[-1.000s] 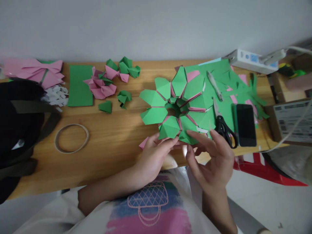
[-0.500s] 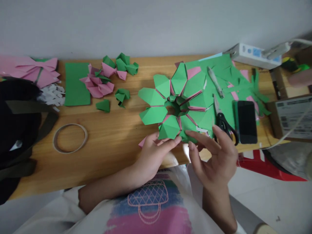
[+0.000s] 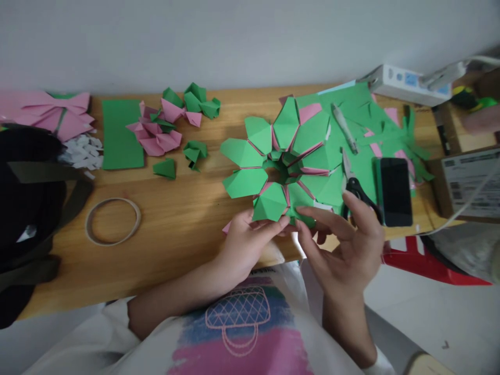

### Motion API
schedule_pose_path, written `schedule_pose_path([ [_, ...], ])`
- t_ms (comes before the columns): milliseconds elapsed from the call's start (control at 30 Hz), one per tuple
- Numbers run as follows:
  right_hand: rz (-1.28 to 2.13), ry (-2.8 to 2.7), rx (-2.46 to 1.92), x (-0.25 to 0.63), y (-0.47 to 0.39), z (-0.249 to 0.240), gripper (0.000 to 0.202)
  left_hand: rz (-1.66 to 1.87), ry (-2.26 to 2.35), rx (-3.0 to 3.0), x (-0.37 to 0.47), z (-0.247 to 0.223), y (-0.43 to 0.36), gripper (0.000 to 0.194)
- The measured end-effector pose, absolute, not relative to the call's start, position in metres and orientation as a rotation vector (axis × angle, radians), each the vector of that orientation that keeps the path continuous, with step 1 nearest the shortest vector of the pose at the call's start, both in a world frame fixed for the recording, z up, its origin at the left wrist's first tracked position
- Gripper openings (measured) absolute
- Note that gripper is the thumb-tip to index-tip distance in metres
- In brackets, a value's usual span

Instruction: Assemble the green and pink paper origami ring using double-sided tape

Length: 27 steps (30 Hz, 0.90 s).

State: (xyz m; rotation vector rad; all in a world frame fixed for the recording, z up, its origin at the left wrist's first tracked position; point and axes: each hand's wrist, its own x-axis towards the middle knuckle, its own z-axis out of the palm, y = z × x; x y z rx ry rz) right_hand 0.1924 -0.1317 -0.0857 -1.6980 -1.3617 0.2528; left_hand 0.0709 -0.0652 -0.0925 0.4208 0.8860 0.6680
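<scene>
A ring-shaped paper flower (image 3: 269, 200) with green petals and pink layers between them lies on the table's near side. My left hand (image 3: 246, 242) is closed on its front edge, thumb on top by the lowest petals, other fingers hidden beneath. My right hand (image 3: 346, 247) pinches the front right petal, its thumb and a finger close together at the petal's edge, another finger raised. Just beyond that hand lie black-handled scissors (image 3: 357, 192), partly covered by its fingers. A green sheet (image 3: 339, 156) spreads under the flower's right side.
A tape roll (image 3: 89, 224), a green sheet (image 3: 123, 140) and folded green and pink paper pieces (image 3: 160, 140) lie to the left, near a black bag (image 3: 31, 182). At right are a phone (image 3: 395, 192), a cutter knife (image 3: 344, 127), paper scraps and a power strip (image 3: 394, 83).
My right thumb has moved up and left against the petal's edge, closing toward the finger above it. My left hand keeps its hold, and the flower has hardly moved.
</scene>
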Motion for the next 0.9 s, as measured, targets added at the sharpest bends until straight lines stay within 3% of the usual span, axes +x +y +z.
schedule_pose_path([
  [167, 0.289, -1.262, -1.666, 0.19, -0.134, -0.079, 0.07, 0.678, 0.916, 0.503, 0.07, -0.096, -0.067, 0.018],
  [333, 0.249, -1.013, -1.72, 0.181, -0.137, -0.073, 0.018, 0.676, 0.919, 0.59, 0.069, -0.1, -0.069, 0.016],
  [400, 0.241, -0.993, -1.755, 0.175, -0.138, -0.075, 0.01, 0.681, 0.925, 0.571, 0.069, -0.1, -0.069, 0.015],
  [900, 0.008, -1.201, -1.987, 0.168, -0.131, -0.076, 0.011, 0.714, 0.904, 0.538, 0.072, -0.093, -0.067, 0.011],
])
